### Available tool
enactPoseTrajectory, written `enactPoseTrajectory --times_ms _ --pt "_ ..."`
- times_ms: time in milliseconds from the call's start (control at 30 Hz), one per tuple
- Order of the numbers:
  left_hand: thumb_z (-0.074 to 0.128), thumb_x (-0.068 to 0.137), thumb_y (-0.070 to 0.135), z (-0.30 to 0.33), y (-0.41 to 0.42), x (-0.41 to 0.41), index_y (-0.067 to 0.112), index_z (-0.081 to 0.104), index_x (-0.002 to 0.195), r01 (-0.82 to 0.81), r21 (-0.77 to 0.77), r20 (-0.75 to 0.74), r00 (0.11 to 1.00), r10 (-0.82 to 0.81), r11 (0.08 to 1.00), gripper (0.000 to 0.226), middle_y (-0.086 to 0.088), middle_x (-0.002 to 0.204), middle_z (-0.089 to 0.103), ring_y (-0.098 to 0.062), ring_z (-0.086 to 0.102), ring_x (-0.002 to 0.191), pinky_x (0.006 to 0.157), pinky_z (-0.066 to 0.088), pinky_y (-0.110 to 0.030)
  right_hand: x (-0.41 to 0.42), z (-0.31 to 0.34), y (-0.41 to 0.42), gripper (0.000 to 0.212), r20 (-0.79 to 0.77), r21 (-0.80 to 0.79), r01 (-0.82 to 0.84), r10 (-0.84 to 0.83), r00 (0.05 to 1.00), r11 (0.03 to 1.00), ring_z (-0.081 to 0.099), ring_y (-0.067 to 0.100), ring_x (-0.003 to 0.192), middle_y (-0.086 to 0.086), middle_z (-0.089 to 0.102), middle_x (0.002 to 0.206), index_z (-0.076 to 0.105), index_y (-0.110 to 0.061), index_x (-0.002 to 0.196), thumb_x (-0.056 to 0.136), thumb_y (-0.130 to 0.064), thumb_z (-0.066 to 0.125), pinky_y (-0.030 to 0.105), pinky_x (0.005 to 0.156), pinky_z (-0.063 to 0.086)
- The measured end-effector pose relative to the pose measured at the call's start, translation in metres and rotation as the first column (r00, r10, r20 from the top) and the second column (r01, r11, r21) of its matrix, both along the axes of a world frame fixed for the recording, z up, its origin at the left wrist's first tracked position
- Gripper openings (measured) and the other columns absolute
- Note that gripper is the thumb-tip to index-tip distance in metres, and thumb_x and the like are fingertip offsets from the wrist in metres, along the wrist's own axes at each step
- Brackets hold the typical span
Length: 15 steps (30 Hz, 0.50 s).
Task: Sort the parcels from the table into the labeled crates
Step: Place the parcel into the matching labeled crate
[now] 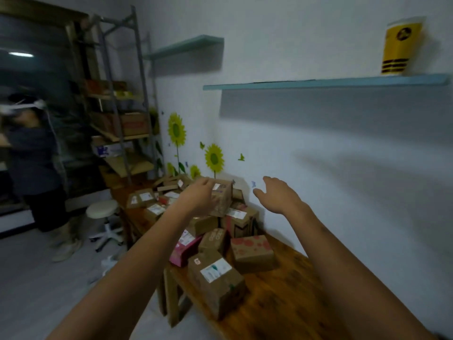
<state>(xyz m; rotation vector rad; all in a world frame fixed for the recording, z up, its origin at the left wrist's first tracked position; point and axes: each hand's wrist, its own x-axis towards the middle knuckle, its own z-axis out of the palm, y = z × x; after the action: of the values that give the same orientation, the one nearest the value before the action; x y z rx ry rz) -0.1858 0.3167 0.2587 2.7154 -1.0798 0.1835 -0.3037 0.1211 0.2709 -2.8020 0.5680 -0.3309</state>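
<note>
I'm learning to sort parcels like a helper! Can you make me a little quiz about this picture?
1. True or false: the left hand holds a brown parcel up over the pile.
2. What is the right hand doing? A) gripping a box B) open, holding nothing C) resting on the table
3. What colour is the box at the table's left edge?

Key: 1 true; 2 B; 3 pink.
</note>
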Motion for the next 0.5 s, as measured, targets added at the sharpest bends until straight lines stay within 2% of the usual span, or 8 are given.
enactPoseTrajectory --times_ms 200,300,433,500 --pt "0.043 0.104 0.04 -0.021 0.032 0.095 0.024 0.019 0.159 -0.071 -0.032 -0.026 0.997 0.071 0.997 0.062 -0.006 0.165 0.021 -0.029 0.035 0.144 0.112 0.037 -0.043 0.105 -0.018 0.023 0.058 -0.005 0.059 -0.044 0.045 0.999 0.997 0.039 0.033 0.14 0.016 0.04 0.154 0.036 -0.007 0.152 0.107 -0.042 0.039 0.044 0.109 0.04" --pt "0.043 0.104 0.045 -0.04 0.029 0.155 0.025 0.018 0.159 -0.093 0.003 -0.056 0.994 0.093 0.996 0.064 -0.004 0.167 0.017 -0.028 0.03 0.147 0.115 0.036 -0.045 0.163 -0.04 0.018 0.06 -0.003 0.146 -0.031 0.032 0.999 0.989 0.044 0.034 0.137 0.017 0.042 0.153 0.036 -0.006 0.152 0.105 -0.043 0.041 0.04 0.103 0.042" --pt "0.041 0.103 0.048 -0.062 0.013 0.232 0.023 0.018 0.16 -0.109 0.039 -0.08 0.99 0.112 0.993 0.066 -0.004 0.167 0.016 -0.028 0.028 0.148 0.116 0.032 -0.045 0.241 -0.069 -0.003 0.053 -0.013 0.249 -0.015 0.019 1.0 0.968 0.056 0.033 0.119 0.017 0.055 0.139 0.051 -0.01 0.138 0.103 -0.048 0.041 0.035 0.088 0.045" --pt "0.042 0.104 0.048 -0.068 0.002 0.274 0.022 0.02 0.16 -0.107 0.043 -0.102 0.989 0.11 0.993 0.065 -0.004 0.167 0.016 -0.027 0.026 0.149 0.116 0.03 -0.044 0.281 -0.079 -0.017 0.045 -0.042 0.276 -0.013 0.026 0.999 0.961 0.056 0.033 0.118 0.018 0.056 0.138 0.057 -0.011 0.133 0.105 -0.042 0.039 0.034 0.089 0.045"
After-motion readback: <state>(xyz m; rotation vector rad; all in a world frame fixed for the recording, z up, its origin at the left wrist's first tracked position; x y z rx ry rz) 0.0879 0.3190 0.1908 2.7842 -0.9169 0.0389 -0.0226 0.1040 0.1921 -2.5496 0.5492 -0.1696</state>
